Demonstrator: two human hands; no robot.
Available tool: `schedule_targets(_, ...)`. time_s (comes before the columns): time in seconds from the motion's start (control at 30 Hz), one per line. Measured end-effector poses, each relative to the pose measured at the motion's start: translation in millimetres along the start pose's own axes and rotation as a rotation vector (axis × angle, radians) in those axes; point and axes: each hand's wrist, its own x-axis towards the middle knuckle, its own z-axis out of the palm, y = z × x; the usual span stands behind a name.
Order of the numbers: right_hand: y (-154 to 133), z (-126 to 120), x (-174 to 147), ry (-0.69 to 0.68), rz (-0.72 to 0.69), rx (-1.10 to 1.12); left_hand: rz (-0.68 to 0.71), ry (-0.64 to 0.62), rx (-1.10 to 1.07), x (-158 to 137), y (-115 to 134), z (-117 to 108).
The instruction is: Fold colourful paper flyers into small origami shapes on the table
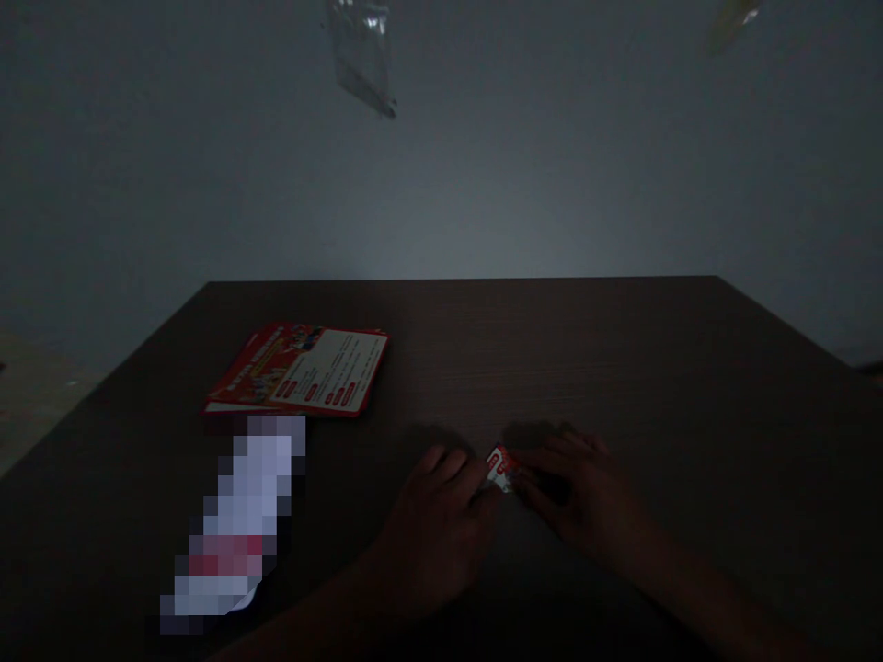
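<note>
Between my two hands is a small folded piece of printed paper [501, 471], red and white like the leaflets at the left. My left hand [447, 515] grips its left edge with thumb and fingers closed. On the opposite side, the fingertips of my right hand [576, 483] pinch the paper. It is held low, at or just above the tabletop; the dim light hides exactly which. The fingers cover most of the paper, so its full shape cannot be made out.
A stack of red-and-white printed leaflets [303, 368] lies on the dark wooden table [552, 359], left of centre. In front of it is a bright, long, pixelated object [241, 515]. Clear plastic [362, 55] hangs on the wall [524, 165] behind.
</note>
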Motion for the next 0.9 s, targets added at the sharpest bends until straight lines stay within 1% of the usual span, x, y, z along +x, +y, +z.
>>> schedule_targets(0.1, -1, 0, 1, -0.014, 0.030, -0.014, 0.011, 0.033, -0.008, 0, -1, 2)
schedule_targets(0.2, -1, 2, 1, -0.004, 0.030, -0.015, 0.013, 0.051, -0.022, -1, -1, 3)
schedule_targets(0.5, 6, 1, -1, -0.023, -0.032, 0.057, -0.007, 0.028, -0.047, 0, -2, 3)
schedule_targets(0.7, 8, 4, -1, -0.008, -0.039, 0.065, 0.008, 0.055, -0.059, 1, -3, 3)
schedule_targets(0.9, 12, -3, -1, -0.027, -0.026, 0.103, -0.005, 0.033, -0.073, 1, -4, 3)
